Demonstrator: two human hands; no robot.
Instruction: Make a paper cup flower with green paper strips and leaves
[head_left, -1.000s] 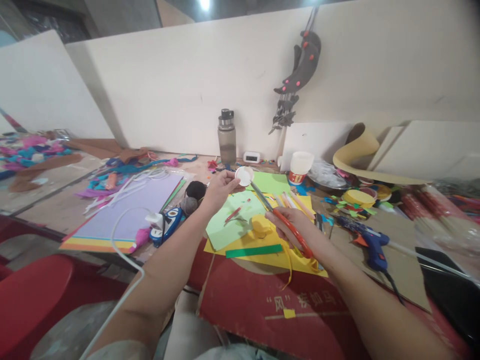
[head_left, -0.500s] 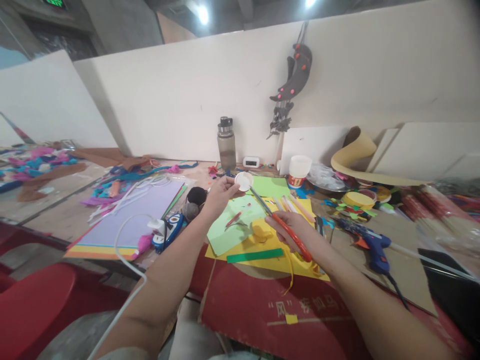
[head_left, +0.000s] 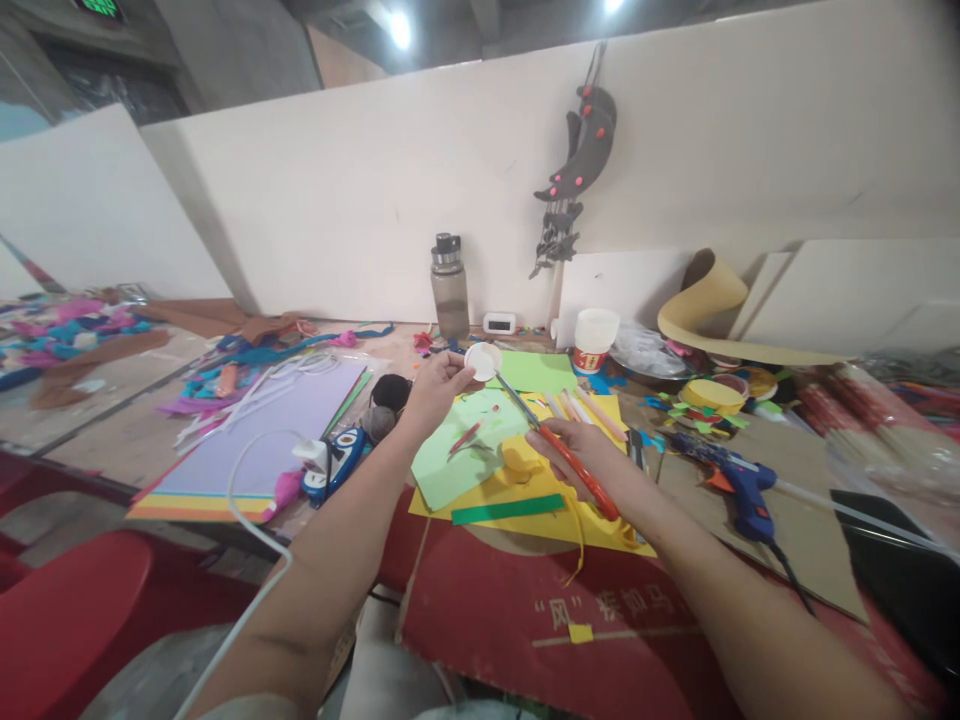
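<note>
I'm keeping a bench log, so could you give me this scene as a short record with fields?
Left hand: pinches a white disc
Right hand: grips orange-handled scissors
Scissor tips: at or near the disc's edge; contact unclear
Below hands: light green sheet, yellow sheet, dark green strip
Right side: blue glue gun on brown cardboard
Left side: purple sheet
Back: upright bottle, paper cup

The disc [head_left: 482, 362] is white, the scissors [head_left: 571, 463] orange-handled. The glue gun [head_left: 752, 498] is blue with an orange trigger [head_left: 721, 481], the hanging moon [head_left: 595, 146] dark grey with red and pink dots [head_left: 600, 132].
</note>
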